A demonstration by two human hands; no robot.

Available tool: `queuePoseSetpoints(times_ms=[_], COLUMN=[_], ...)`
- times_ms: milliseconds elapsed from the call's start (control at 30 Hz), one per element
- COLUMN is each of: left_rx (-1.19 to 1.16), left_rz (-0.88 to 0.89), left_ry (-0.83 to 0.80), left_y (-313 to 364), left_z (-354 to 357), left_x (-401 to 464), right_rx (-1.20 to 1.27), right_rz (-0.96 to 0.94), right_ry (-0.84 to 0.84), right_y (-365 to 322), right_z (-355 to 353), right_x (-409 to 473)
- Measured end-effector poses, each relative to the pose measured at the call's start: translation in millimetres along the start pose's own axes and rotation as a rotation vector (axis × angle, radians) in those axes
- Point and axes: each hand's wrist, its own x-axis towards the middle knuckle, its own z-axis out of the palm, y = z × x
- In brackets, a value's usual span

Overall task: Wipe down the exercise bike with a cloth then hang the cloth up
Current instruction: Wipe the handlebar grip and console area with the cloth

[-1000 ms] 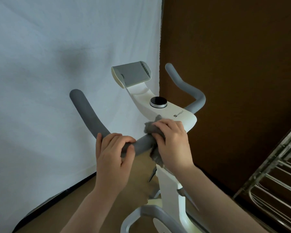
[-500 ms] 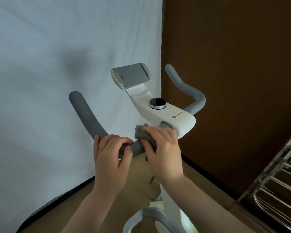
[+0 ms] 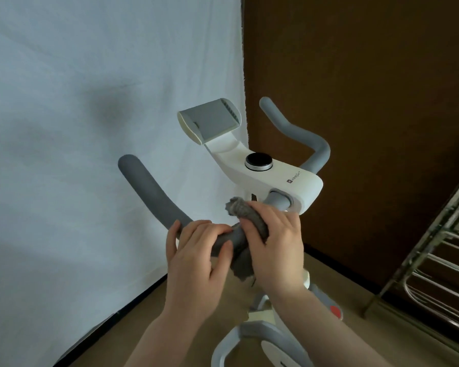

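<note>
Forearms rise from the near edge and meet at the left handlebar (image 3: 154,197) of the exercise bike (image 3: 273,178). The left hand (image 3: 196,260) grips the grey foam bar from above, fingers curled over the top and the thumb hooked under the near side. Just to its right, almost touching it, the right hand (image 3: 276,245) clasps a grey cloth (image 3: 249,221) against the same bar: the cloth wraps round the foam beneath the palm, one bunched end sticking up past the fingertips on the far side and a ragged end hanging below the heel of the hand. Below both hands lie the white stem, the grey frame loop and a red knob (image 3: 335,311) to the lower right of the right wrist, over a tan floor (image 3: 337,282). Just beyond the right hand, the bar enters a socket in the white console, which carries a round black dial (image 3: 258,161) and a small logo. Farther on, up and left of the dial, a grey device tray (image 3: 210,120) tilts toward the viewer. The right handlebar (image 3: 302,131) curves up behind the console, well apart from both hands. At the far right stands a metal drying rack (image 3: 440,250). Behind everything hang a white sheet (image 3: 90,102) on the left and a brown wall (image 3: 368,75) on the right.
</note>
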Motion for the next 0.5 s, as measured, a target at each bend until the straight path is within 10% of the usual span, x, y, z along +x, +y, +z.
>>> queuePoseSetpoints(times_ms=[500], left_rx=[-0.078], left_rz=[0.047], left_ry=[-0.081], left_y=[-53.2], left_z=[-23.6], left_x=[11.8], right_rx=[-0.139], right_rz=[0.099], right_ry=[-0.001], right_y=[-29.4], right_z=[13.7], right_x=[-14.6])
